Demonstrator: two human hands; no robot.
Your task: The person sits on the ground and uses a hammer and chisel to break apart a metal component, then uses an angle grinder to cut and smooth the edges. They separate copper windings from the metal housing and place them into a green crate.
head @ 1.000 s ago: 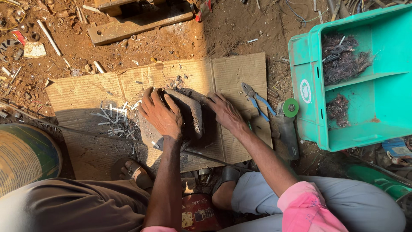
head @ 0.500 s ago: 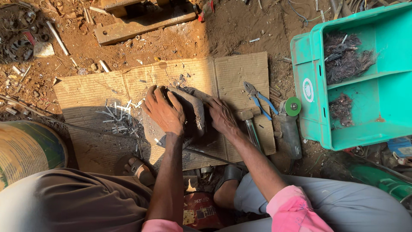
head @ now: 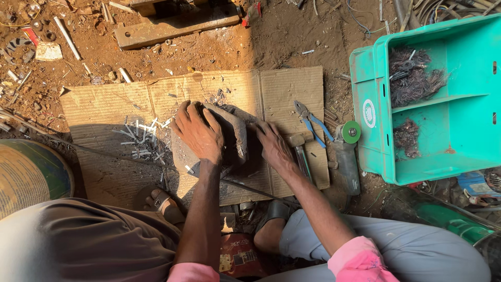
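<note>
My left hand (head: 197,131) lies on top of a dark grey metal block (head: 229,134) that rests on a flattened cardboard sheet (head: 115,104) on the dirt ground. Its fingers curl over the block's far edge. My right hand (head: 273,147) presses against the block's right side with fingers spread. The block sits on a flat grey slab (head: 183,160). Several short cut metal pieces (head: 140,140) lie scattered on the cardboard left of my left hand.
Blue-handled pliers (head: 312,123) and an angle grinder with a green disc (head: 346,151) lie right of my right hand. A teal plastic crate (head: 469,120) holding wire scrap stands at the right. A steel bar (head: 175,28) lies beyond the cardboard. My sandalled foot (head: 163,202) rests near.
The camera view has shifted slightly. Both hands stay on the block, with the right hand sliding a little lower along its side.
</note>
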